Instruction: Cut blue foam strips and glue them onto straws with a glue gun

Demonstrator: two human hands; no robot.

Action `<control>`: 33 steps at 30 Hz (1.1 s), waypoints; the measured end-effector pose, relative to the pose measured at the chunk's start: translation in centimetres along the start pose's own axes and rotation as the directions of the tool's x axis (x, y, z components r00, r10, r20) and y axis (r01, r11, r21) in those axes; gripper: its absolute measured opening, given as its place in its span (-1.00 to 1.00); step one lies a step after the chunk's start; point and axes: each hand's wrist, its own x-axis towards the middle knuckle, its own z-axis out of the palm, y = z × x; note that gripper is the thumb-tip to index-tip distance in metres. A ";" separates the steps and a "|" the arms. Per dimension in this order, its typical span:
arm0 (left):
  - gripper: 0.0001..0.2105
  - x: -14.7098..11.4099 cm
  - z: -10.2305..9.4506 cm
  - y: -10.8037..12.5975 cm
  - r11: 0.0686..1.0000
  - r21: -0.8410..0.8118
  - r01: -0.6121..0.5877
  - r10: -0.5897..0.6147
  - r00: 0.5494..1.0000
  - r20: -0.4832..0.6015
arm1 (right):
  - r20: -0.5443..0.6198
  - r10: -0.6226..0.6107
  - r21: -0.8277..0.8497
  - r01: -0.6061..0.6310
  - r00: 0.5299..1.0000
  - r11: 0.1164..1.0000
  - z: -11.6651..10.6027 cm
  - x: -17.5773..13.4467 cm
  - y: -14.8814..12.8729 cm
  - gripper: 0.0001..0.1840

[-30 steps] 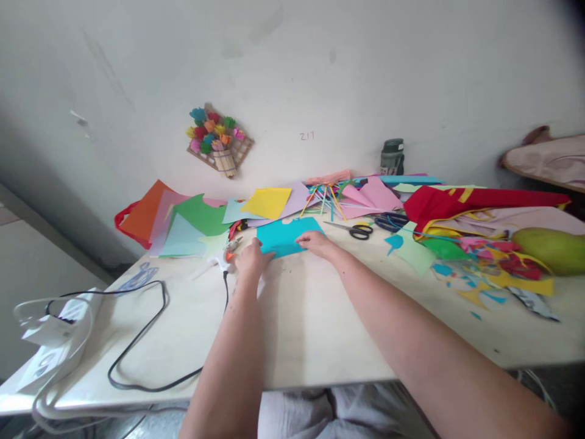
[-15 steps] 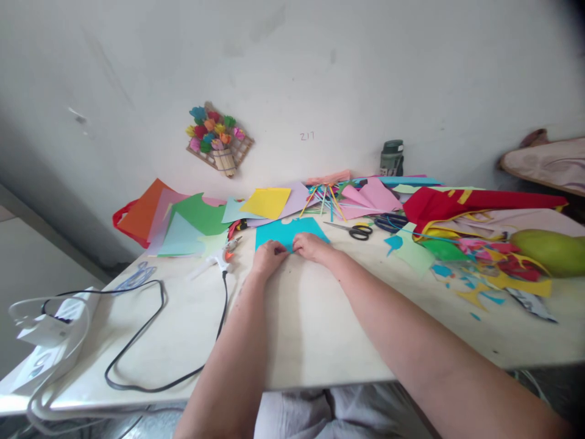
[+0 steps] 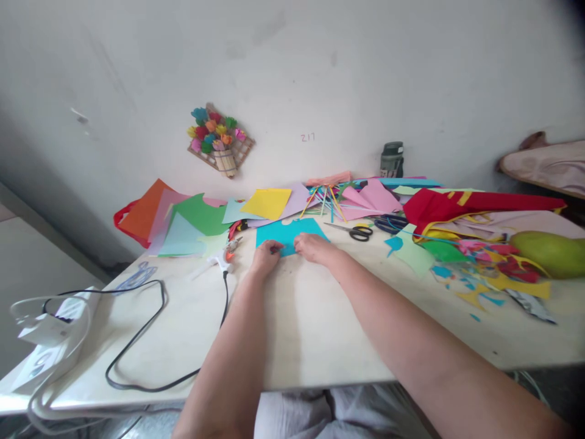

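"Two hands occupied the near edge of the blue sheet [image 3: 284,233]. Which step was in hand?"

"By judgement, adjustment of that edge, possibly bending or flattening; the detail under the fingertips was too small to confirm it. The sheet lay on the table [image 3: 292,329], in front of the person, its notched far edge toward the wall [image 3: 356,79]."

"State of the fingers?"

"Left hand [image 3: 267,256]: fingers curled, tips set narrow, at the left part of the near edge. Right hand [image 3: 313,248]: fingers drawn close together, tips on the sheet at the same edge. Whether either hand pinched the paper could not be told."

"Position of adjacent tools?"

"The glue gun [image 3: 222,262] rested just left of the left hand; its black cord [image 3: 150,390] passed beneath the left forearm [image 3: 240,341]. The scissors [image 3: 353,232] lay near the sheet's right side, apart from both hands."

"What did the next move call for?"

"As judged: light, even pressure from both hands, the edge kept straight, the forearm clear of the cord. Uneven pressure risked skewing the paper."
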 end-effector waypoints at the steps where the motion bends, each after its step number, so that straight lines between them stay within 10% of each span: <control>1: -0.76 0.0 0.1 0.0 0.999 0.035 -0.040 0.040 0.999 -0.010 | -0.002 -0.021 -0.022 0.021 1.000 1.000 0.0 0.0 -0.1 -0.77; 8: -0.84 -0.3 0.7 0.3 0.946 0.235 -0.225 0.233 0.972 -0.006 | -0.075 -0.106 -0.086 0.100 0.991 0.991 0.4 0.1 0.1 -0.74; 33: -0.91 0.3 0.5 0.5 0.926 0.284 -0.250 0.252 0.967 0.032 | -0.174 0.063 0.087 -0.048 0.983 0.995 0.9 -0.1 -0.2 -0.82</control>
